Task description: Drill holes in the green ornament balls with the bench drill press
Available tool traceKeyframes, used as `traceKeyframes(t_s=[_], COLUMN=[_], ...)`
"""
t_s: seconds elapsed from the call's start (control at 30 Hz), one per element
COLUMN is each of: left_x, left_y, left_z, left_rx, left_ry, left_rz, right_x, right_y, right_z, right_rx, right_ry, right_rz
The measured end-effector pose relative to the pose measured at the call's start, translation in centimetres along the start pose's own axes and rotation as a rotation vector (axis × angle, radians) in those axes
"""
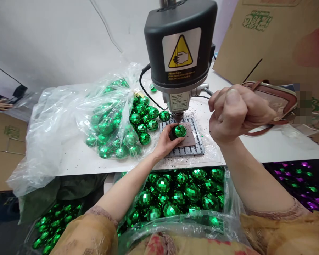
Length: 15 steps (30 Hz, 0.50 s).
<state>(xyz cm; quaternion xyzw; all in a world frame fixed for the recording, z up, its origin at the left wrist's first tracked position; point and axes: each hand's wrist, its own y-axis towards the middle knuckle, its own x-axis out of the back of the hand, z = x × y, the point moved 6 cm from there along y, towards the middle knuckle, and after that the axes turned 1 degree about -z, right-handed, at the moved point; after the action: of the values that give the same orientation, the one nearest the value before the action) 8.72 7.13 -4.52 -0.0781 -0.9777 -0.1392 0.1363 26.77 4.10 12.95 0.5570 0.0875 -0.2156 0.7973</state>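
Bench drill [180, 46] on a table [268, 148], above a slotted plate [191, 150] bearing a mirror ball [180, 131]; plastic bag of ornaments [114, 124] to the left; cardboard box [271, 39] behind, right; second open bag of ornaments [172, 194] in front of the table edge

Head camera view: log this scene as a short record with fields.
Left hand: holds a green mirrored ball on a tan pad
Pad support: slotted metal plate
Right hand: closed around the lever of the drill press
Beside right hand: brown-trimmed pouch
Bench: white bench, dark shavings scattered
Bench bag: clear plastic bag with green balls
Below bench: open bag of green balls
Far right: purple mirrored balls
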Motion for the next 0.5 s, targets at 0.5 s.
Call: traceKeyframes(t_s=[0.5], left_x=[-0.05], left_y=[-0.12], left_z=[0.28], left_rx=[-0.001], left_ry=[0.001], left_rz=[-0.003], right_x=[-0.19], right_y=[-0.95], right_z=[0.24], right_rx=[0.229], right_ry=[0.129], right_rz=[0.025])
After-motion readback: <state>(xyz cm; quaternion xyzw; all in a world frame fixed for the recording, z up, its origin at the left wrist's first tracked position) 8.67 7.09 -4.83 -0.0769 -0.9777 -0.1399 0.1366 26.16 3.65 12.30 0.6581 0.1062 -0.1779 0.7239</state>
